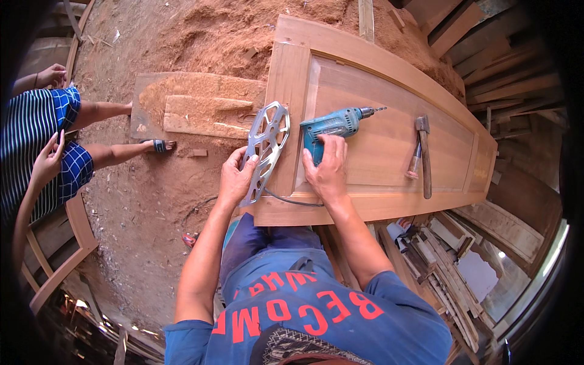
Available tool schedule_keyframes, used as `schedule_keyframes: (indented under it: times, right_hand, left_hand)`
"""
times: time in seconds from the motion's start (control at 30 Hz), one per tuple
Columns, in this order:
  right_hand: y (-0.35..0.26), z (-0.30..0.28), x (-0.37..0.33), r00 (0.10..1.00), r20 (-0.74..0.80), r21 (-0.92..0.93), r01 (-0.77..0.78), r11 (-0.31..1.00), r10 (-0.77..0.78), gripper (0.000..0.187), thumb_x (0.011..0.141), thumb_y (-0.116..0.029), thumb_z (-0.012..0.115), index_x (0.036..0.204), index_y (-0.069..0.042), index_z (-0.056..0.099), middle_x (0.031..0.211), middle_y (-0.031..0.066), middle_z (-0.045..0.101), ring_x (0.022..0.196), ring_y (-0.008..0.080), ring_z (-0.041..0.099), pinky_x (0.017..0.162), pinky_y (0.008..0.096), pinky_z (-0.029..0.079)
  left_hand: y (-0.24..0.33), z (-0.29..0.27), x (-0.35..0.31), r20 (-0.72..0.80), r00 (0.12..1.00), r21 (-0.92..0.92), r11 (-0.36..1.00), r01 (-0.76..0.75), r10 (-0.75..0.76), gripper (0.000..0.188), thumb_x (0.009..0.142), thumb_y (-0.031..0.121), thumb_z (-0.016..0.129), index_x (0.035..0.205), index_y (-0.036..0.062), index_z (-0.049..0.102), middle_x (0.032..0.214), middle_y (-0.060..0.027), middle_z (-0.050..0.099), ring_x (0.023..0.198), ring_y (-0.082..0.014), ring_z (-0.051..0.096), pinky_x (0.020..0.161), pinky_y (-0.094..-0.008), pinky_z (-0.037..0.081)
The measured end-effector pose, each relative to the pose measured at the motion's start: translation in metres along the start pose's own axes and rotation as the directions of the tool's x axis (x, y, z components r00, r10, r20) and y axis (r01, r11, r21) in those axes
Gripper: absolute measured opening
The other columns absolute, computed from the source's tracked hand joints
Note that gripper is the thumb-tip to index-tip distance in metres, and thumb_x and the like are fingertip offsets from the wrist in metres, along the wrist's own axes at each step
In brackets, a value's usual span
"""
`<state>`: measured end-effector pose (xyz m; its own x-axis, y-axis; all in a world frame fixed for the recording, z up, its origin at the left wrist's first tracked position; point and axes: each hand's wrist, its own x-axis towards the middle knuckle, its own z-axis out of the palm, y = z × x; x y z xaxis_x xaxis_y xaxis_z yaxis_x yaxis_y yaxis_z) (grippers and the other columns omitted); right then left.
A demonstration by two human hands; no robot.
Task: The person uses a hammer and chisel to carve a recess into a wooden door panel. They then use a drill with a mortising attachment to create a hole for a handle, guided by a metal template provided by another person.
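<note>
My left hand (237, 176) is closed on the lower part of a silver metal plate (272, 148) with angular cut-outs, thumb on its face. The plate is tilted over the left edge of a wooden panel door (389, 82). My right hand (328, 167) has its fingers curled on the grip of a teal power drill (336, 123), which lies on its side on the door. The drill's bit points right. A dark cord (292, 201) runs along the door's near left corner. Farther right on the door lie a hammer (426, 155) and a chisel (415, 161).
Sawdust covers the ground (207, 42), where wooden boards (201, 112) lie left of the door. Another person (45, 134) sits at the far left, legs stretched toward the boards. Timber offcuts (511, 73) are stacked at the upper right, more scrap wood (444, 274) at the lower right.
</note>
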<state>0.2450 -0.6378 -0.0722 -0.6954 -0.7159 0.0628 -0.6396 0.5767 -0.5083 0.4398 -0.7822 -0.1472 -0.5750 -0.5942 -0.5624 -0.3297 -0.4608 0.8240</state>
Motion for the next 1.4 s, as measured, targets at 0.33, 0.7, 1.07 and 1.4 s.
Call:
schedule_keyframes:
  times: [0.33,0.7,1.07,1.4]
  right_hand:
    - [0.004,0.025,0.14,0.721,0.52,0.198,0.42,0.885,-0.458,0.058,0.083,0.003,0.07,0.141,-0.006,0.066,0.139,0.0168,0.066,0.132,0.0408,0.06,0.114,0.0502,0.05]
    - [0.023,0.02,0.147,0.695,0.557,0.18,0.433,0.883,-0.455,0.054,0.078,-0.005,0.078,0.13,-0.004,0.064,0.124,0.0162,0.067,0.12,0.0379,0.064,0.103,0.0489,0.054]
    - [0.031,0.025,0.149,0.717,0.542,0.362,0.272,0.892,-0.438,0.084,0.08,0.0,0.08,0.158,-0.008,0.05,0.13,0.0178,0.067,0.123,0.0376,0.064,0.112,0.0477,0.052]
    - [0.025,-0.017,0.119,0.884,0.262,0.189,0.347,0.919,-0.388,0.074,0.087,-0.009,0.082,0.154,-0.003,0.051,0.125,0.0199,0.066,0.12,0.0403,0.063,0.106,0.0501,0.05]
  left_hand:
    - [0.023,-0.036,0.028,0.111,0.993,0.043,0.999,0.026,-0.031,0.05,0.108,0.019,0.074,0.15,-0.0059,0.064,0.129,-0.0096,0.077,0.113,-0.0139,0.069,0.102,-0.0315,0.055]
    - [0.069,-0.034,0.049,0.146,0.988,0.35,0.937,-0.003,-0.051,0.051,0.105,0.028,0.078,0.145,-0.0019,0.07,0.116,-0.0126,0.081,0.104,-0.0153,0.073,0.094,-0.0342,0.059]
    - [0.053,-0.032,0.037,0.117,0.993,0.271,0.963,-0.014,-0.018,0.048,0.105,0.022,0.079,0.143,-0.0048,0.069,0.122,-0.0153,0.081,0.108,-0.0161,0.075,0.096,-0.0343,0.06]
    - [0.073,-0.027,0.04,0.092,0.989,0.587,0.796,-0.146,0.113,0.045,0.102,0.026,0.078,0.138,0.0009,0.074,0.113,-0.0228,0.082,0.1,-0.0268,0.081,0.09,-0.0388,0.061]
